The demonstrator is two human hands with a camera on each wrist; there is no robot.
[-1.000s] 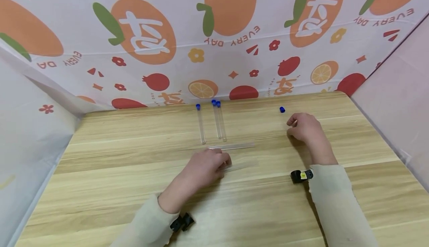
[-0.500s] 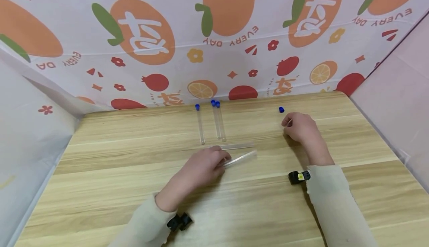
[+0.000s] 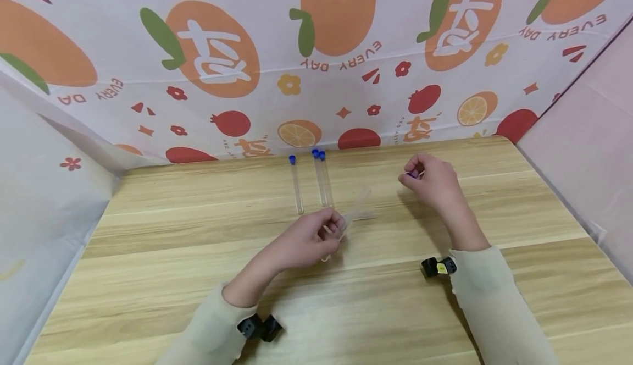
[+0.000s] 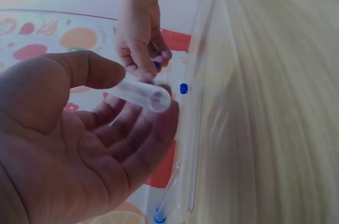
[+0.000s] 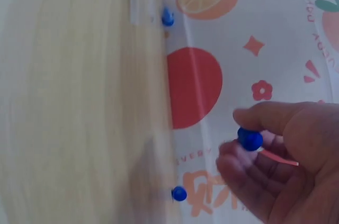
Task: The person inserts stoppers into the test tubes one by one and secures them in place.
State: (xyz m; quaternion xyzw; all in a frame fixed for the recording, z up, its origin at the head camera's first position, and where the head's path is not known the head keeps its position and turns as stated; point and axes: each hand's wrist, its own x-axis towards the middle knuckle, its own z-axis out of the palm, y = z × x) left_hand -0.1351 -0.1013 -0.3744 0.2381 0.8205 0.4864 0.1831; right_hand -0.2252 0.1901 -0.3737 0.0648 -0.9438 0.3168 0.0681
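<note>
In the head view my left hand (image 3: 314,238) pinches a clear uncapped test tube (image 3: 356,205), slanted up and to the right. The left wrist view shows the open mouth of that tube (image 4: 159,99) beyond my thumb. My right hand (image 3: 435,183) pinches a blue cap (image 5: 250,138) between thumb and fingertips, over the table's right part. Below it, a second blue cap (image 5: 179,194) rests on the table. Another clear tube (image 3: 367,215) lies crosswise behind my left hand, partly hidden by it.
Three clear tubes with blue caps lie lengthwise near the back: one tube (image 3: 296,189) on its own and a close pair (image 3: 321,181). A fruit-print cloth (image 3: 341,79) hangs behind the wooden table (image 3: 173,233). White sheeting (image 3: 49,189) closes off the sides.
My left hand has lifted its tube, tilting the far end upward. My right hand has moved left and slightly back; a blue cap now shows in its fingers.
</note>
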